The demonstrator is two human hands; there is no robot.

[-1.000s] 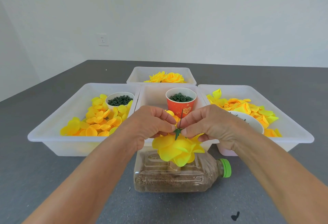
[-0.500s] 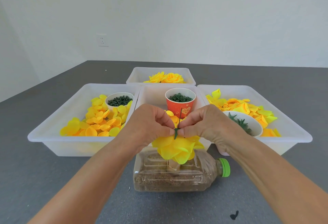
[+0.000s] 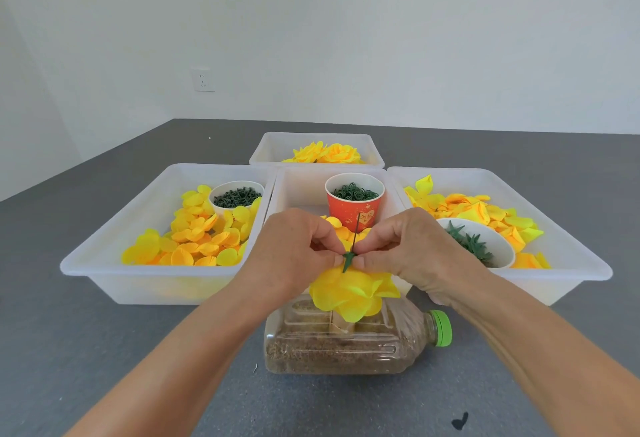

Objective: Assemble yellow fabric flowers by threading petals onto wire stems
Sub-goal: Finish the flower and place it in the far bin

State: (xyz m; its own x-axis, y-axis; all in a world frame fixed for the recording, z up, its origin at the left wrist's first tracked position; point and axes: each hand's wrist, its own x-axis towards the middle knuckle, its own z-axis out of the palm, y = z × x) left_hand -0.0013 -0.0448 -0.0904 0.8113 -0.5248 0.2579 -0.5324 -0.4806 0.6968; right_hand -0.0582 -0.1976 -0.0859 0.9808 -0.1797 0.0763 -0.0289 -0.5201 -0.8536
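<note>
A yellow fabric flower (image 3: pixel 351 292) hangs face-down above a plastic bottle. A thin dark wire stem (image 3: pixel 355 234) stands up out of its back, with a green calyx piece (image 3: pixel 347 259) threaded on it. My left hand (image 3: pixel 294 253) and my right hand (image 3: pixel 412 249) meet at the calyx, and the fingertips of both pinch it against the petals. Loose yellow petals (image 3: pixel 194 232) fill the left tray, and more petals (image 3: pixel 485 211) lie in the right tray.
A clear bottle (image 3: pixel 346 343) with a green cap lies on its side below the flower. A red cup (image 3: pixel 354 201) and a white cup (image 3: pixel 236 196) hold green rings. A white bowl (image 3: pixel 498 246) holds green calyxes. Finished flowers (image 3: pixel 325 153) sit in the far tray (image 3: pixel 270 149).
Both hands stay at the calyx and have shifted slightly; the calyx sits lower against the flower's back. My right hand now uncovers more of the white bowl.
</note>
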